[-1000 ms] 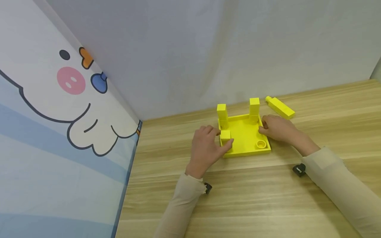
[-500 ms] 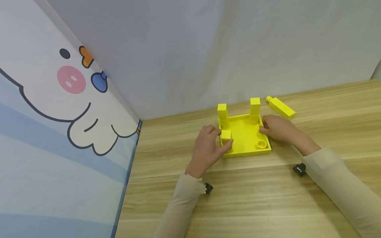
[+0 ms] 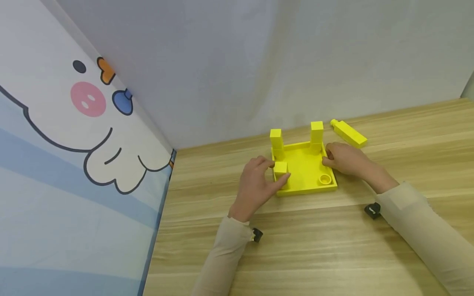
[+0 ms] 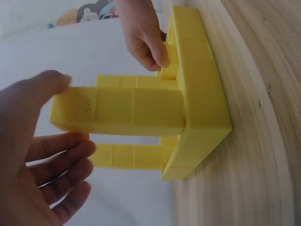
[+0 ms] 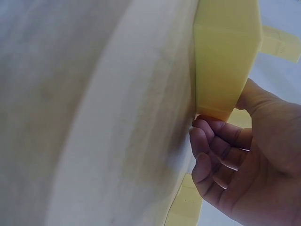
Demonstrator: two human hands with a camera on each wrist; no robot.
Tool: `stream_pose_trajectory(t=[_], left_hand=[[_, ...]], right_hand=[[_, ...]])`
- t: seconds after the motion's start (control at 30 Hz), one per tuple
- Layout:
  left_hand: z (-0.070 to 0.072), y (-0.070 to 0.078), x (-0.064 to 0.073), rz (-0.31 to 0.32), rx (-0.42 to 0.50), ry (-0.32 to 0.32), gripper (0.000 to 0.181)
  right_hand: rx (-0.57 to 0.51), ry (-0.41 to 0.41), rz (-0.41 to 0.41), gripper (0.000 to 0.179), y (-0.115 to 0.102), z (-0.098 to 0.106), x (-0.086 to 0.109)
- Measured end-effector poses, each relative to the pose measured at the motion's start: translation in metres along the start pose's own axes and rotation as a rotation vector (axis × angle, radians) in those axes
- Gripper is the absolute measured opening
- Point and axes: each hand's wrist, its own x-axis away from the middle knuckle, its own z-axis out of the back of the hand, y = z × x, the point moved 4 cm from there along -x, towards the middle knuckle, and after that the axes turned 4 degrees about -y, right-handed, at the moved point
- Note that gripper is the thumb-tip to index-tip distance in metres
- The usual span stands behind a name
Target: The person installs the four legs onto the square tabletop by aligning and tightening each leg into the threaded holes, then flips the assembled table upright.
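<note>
A square yellow tray-like base (image 3: 304, 166) lies on the table with raised walls. Upright square posts stand at three corners: back left (image 3: 276, 139), back right (image 3: 316, 133) and front left (image 3: 280, 168). My left hand (image 3: 254, 185) pinches the top of the front-left post between thumb and index finger. In the left wrist view, that post (image 4: 117, 110) stands in the corner, marked 115. My right hand (image 3: 346, 159) grips the base's right wall, thumb inside and fingers outside; the right wrist view shows curled fingers (image 5: 202, 167) by the wall (image 5: 225, 56). A round socket (image 3: 325, 179) shows at the front-right corner.
A loose yellow post (image 3: 349, 133) with a round knob end lies behind the right hand, near the grey back wall (image 3: 222, 82). A cartoon-printed panel (image 3: 122, 156) borders the left side of the wooden table (image 3: 296, 246).
</note>
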Motion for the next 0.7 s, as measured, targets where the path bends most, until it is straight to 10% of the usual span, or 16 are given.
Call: stream_pose_trajectory(t=[0.23,0.7], left_hand=[[0.005,-0.025,-0.006,0.102,0.281,-0.007,0.042],[-0.036,-0.073,-0.022,0.309,0.324,-0.187,0.037]], right_hand=[[-0.007,-0.003,0.002,0.019,0.000,0.000,0.000],[-0.020,-0.005,-0.011,0.018,0.001,-0.003,0.000]])
